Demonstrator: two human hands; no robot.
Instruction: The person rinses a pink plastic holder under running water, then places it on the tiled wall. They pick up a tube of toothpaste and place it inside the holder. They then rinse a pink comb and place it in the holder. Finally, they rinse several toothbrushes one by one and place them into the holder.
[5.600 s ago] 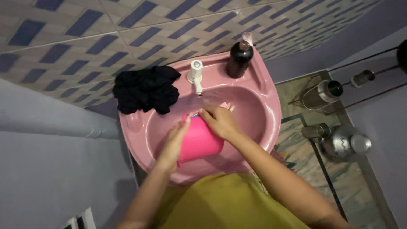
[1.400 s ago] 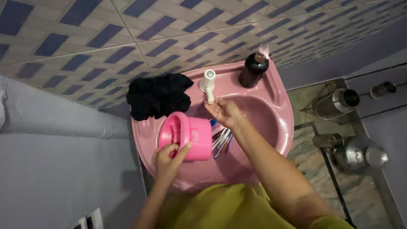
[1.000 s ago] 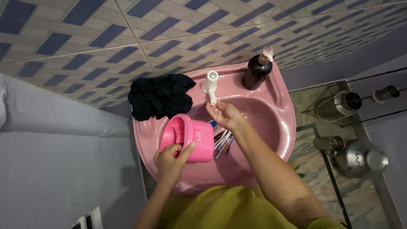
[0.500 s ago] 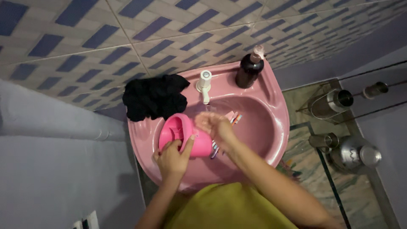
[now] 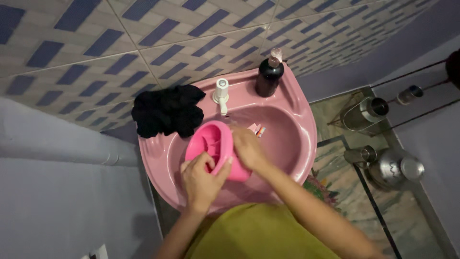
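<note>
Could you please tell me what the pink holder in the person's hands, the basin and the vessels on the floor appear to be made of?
Pink holder: probably moulded plastic, going by its even bright colour, soft sheen and partitioned inside. Left hand and right hand both grip it. Basin: likely glazed ceramic, as its rim is glossy and thick. Floor vessels: seemingly polished steel, silvery with mirror-like reflections.

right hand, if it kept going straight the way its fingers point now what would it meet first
The right hand lies on the bright pink plastic cup, fingers aimed up toward the white plastic tap. Beyond the cup's rim, it would probably meet the tap's spout first, though depth is unclear.
</note>
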